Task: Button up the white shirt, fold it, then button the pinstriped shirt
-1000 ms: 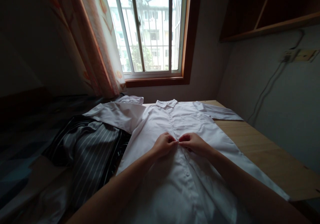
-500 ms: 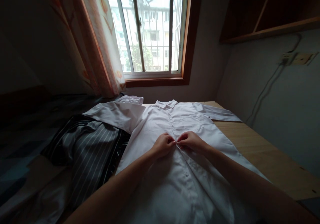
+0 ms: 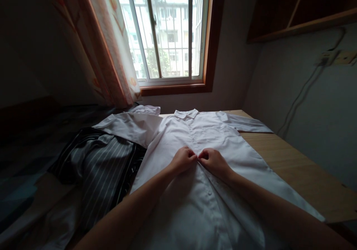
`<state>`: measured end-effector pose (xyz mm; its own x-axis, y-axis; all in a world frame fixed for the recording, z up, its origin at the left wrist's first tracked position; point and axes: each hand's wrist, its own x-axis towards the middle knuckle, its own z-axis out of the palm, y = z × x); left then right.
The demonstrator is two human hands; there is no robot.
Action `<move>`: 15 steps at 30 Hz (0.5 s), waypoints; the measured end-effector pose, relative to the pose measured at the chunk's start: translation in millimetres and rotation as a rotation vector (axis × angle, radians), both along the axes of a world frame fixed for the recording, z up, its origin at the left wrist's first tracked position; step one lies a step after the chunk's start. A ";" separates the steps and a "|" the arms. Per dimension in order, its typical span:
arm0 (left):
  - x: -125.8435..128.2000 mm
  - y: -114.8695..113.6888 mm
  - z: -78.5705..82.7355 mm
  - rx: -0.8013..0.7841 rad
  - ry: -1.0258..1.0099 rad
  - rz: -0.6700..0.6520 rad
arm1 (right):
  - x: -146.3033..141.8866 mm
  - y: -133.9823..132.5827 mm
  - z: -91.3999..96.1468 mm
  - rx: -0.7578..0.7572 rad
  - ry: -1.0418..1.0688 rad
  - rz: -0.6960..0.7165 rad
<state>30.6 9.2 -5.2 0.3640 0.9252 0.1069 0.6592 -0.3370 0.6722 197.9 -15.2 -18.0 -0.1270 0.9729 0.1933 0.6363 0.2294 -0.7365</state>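
Note:
A white button-up shirt (image 3: 214,134) lies face up on a wooden table (image 3: 295,168), collar toward the window, sleeves spread left and right. My left hand (image 3: 182,160) and my right hand (image 3: 213,161) meet at the shirt's front placket, about mid-chest. Both hands are closed in a pinch on the placket edges, fingertips almost touching each other. Below them a row of small buttons runs down the closed front.
A dark striped garment (image 3: 103,168) lies crumpled at the left, partly under the shirt's left sleeve. Behind the table are a window (image 3: 167,30) and a patterned curtain (image 3: 111,45). A wooden shelf (image 3: 301,15) and a wall socket with cable (image 3: 326,58) are at the right.
My hands have shifted slightly up the placket toward the collar and stay pinched together. The view has tilted a little; the shirt lies as before.

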 end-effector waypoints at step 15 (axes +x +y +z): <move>2.1 -0.3 -1.3 0.067 0.021 -0.031 | 12.7 10.4 2.3 -0.028 -0.003 0.204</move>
<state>32.6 8.9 -6.6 0.3953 0.9045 0.1600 0.6613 -0.4011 0.6338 210.5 -4.8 -15.7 -0.3223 0.9319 0.1661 0.5809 0.3333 -0.7426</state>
